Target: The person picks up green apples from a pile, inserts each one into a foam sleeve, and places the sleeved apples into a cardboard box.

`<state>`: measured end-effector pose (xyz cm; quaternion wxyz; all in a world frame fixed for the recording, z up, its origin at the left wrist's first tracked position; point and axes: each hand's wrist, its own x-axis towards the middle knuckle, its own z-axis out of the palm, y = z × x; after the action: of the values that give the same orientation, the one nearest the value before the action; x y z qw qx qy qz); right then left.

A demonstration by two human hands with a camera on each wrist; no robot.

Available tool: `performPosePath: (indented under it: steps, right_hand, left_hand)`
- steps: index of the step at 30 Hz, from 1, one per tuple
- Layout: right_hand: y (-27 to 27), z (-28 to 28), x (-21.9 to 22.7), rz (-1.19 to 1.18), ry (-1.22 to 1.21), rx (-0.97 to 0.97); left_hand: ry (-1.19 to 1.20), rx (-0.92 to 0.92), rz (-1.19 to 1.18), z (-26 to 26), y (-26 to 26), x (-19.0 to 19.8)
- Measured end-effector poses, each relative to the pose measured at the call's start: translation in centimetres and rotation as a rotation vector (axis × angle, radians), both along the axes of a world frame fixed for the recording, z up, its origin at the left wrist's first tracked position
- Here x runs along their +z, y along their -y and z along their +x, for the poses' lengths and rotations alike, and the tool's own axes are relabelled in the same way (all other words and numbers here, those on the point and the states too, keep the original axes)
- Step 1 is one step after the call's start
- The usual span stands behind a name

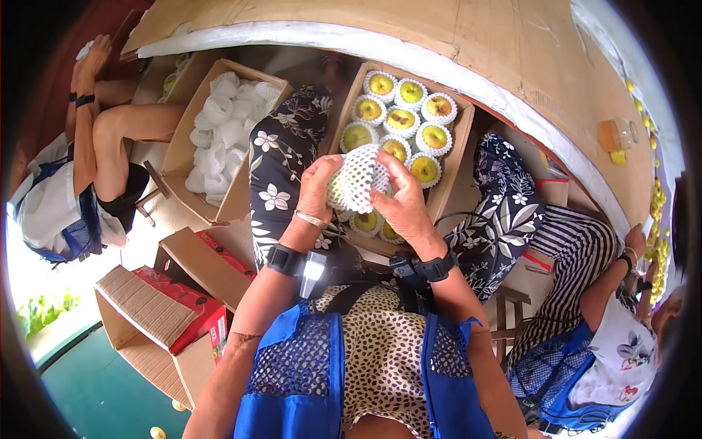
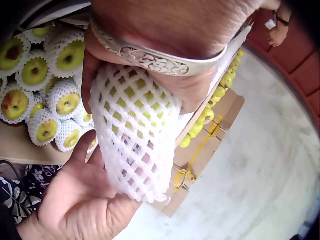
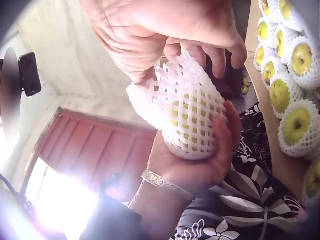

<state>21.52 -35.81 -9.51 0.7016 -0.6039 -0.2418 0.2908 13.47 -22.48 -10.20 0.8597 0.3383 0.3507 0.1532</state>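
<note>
In front of the person's lap, a white foam net point(image 1: 358, 179) surrounds a yellow-green fruit point(image 3: 186, 117), which shows through the mesh. The left hand point(image 1: 316, 189), with a patterned bangle at its wrist, cups the netted fruit from below and curls its fingers round it. At the net's loose end, the right hand point(image 1: 406, 201) pinches the edge between thumb and fingers. Behind the hands stands a cardboard box point(image 1: 455, 150) of apple-like fruits point(image 1: 401, 121), each in its own white net with the top showing.
A box point(image 1: 175, 150) of white foam nets point(image 1: 219, 124) stands to the left. Red-printed cartons point(image 1: 179, 311) lie at lower left. Cardboard point(image 1: 512, 80) covers the surface ahead, with a jar point(image 1: 618, 135) on it. Other people sit at both sides.
</note>
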Motion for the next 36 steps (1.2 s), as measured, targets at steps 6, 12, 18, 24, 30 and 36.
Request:
performPosePath:
  steps: [6, 12, 18, 24, 30, 36]
  right_hand:
    - [-0.9, 0.1, 2.8, -0.23, 0.349, 0.036]
    - [-1.4, 0.4, 3.5, -0.251, 0.413, 0.129]
    - [-1.4, 0.4, 2.8, -0.302, 0.494, 0.181]
    - [-1.1, 0.7, 3.3, -0.396, 0.519, 0.255]
    - [-1.4, 0.3, 3.6, -0.5, 0.484, 0.255]
    - [-1.6, 0.0, 4.6, -0.558, 0.502, 0.236]
  left_hand:
    - [-0.149, -0.085, 0.357, 0.0, -0.1, -0.6]
    - [-0.315, -0.347, 0.754, -0.5, -1.6, -0.9]
    - [-0.155, -0.32, 0.523, -0.7, -1.4, -1.1]
    - [-0.21, -0.463, 0.806, -1.0, -1.5, -1.2]
    - [-0.179, -0.385, 0.789, -1.3, -1.7, -2.2]
    - [-0.249, -0.316, 0.689, -0.9, -1.0, 0.0]
